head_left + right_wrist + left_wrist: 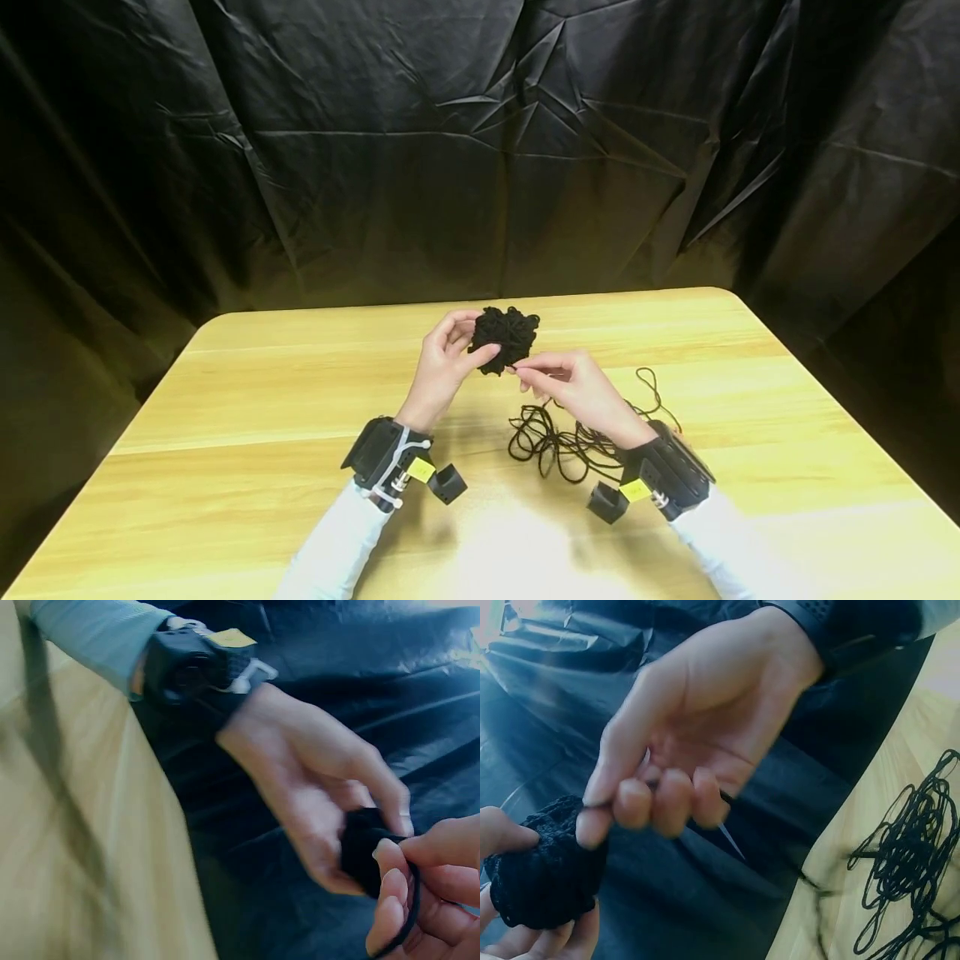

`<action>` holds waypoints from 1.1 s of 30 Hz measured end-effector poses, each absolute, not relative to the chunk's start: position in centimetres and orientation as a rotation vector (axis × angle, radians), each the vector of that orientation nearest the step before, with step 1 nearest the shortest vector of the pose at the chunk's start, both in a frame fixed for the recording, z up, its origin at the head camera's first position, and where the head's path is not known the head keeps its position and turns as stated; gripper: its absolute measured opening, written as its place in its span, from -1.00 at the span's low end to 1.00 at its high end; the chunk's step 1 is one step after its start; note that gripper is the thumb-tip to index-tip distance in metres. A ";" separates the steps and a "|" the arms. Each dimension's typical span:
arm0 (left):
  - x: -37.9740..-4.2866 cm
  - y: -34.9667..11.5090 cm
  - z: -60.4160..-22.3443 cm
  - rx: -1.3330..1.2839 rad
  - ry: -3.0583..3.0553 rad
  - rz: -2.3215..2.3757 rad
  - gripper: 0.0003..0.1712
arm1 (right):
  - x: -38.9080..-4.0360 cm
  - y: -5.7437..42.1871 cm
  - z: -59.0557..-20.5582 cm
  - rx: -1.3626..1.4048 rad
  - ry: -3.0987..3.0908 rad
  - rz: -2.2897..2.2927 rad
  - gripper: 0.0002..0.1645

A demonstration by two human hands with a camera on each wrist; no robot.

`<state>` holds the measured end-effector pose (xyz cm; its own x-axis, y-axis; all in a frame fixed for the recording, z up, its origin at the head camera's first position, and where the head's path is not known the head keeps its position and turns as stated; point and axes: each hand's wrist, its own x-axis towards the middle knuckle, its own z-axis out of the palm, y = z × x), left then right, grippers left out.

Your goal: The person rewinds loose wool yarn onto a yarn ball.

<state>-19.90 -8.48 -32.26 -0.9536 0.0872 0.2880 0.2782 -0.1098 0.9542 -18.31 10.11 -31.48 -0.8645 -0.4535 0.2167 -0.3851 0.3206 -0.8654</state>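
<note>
A ruffled black crocheted piece [508, 333] with looped edges is held up above the table by my left hand [446, 358], thumb on its near face and fingers behind. At its lower right edge, my right hand [573, 385] pinches a black yarn strand between thumb and forefinger. In the right wrist view the yarn strand [413, 900] runs down over the right fingers. A thin pale pointed sliver [732, 841] shows below the curled right fingers in the left wrist view; what it is I cannot tell.
Loose black yarn [555, 442] lies in tangled loops on the wooden table [247, 450], below and beside the right forearm. A black sheet [390, 208] hangs behind the table's far edge. Each wrist wears a black strapped camera mount [667, 467].
</note>
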 end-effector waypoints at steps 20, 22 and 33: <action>-19.6 -8.7 -32.3 -0.785 -2.291 -2.152 -0.51 | -20.0 11.1 -29.6 -0.693 2.282 -2.052 -0.65; -19.6 -8.6 -32.2 -0.840 -2.304 -2.156 -0.51 | -20.4 11.1 -30.2 -0.645 2.277 -2.066 -0.62; -19.3 -8.5 -32.1 -0.760 -2.205 -2.275 -0.50 | -21.5 10.3 -34.5 -0.569 2.167 -2.133 -0.65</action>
<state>-19.28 -8.52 -32.08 -0.8849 0.3957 0.2458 0.2334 -0.0800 0.9691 -21.52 10.31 -34.52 -0.9313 -0.2906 0.2197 -0.2242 -0.0183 -0.9744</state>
